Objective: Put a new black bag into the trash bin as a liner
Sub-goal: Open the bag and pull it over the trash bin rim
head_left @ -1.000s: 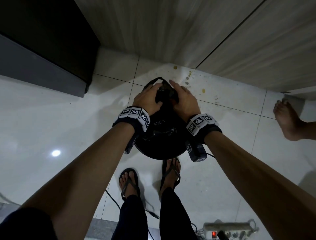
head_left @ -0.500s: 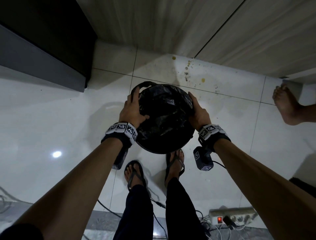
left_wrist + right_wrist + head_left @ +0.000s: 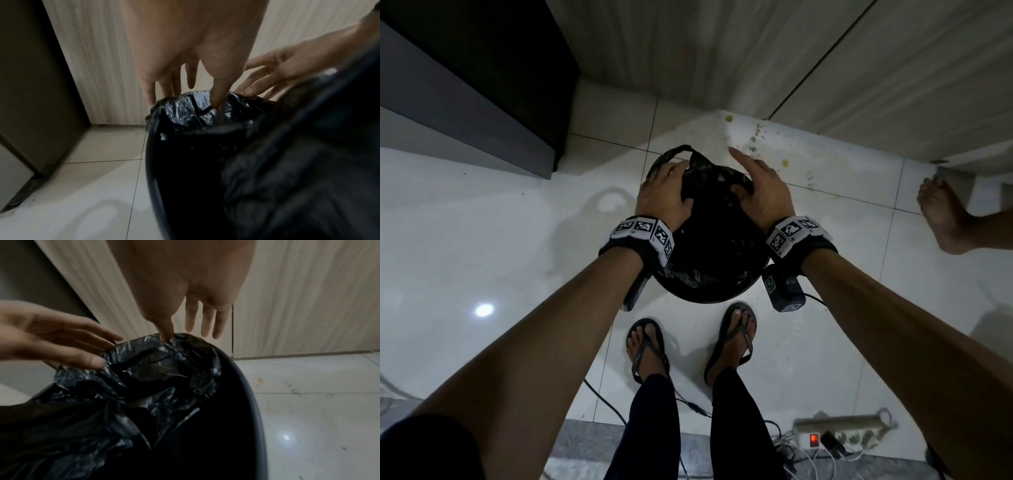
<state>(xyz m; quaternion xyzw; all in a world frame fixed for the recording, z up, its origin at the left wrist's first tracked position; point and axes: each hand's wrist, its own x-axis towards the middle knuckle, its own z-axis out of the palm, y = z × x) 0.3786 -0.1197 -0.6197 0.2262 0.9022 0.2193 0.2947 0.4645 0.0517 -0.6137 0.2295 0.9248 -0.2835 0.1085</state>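
Over the far rim of the trash bin point(image 3: 709, 294) the black bag point(image 3: 164, 369) bunches inside, left hand point(image 3: 664, 195) and right hand point(image 3: 763, 192) spread-fingered with thumbs tucked in the film, so folding the edge evenly outward looks best.

Home interior: white tiled floor point(image 3: 465, 240) w/ wood-grain cabinet doors point(image 3: 688, 44), power strip point(image 3: 839, 431) on floor.
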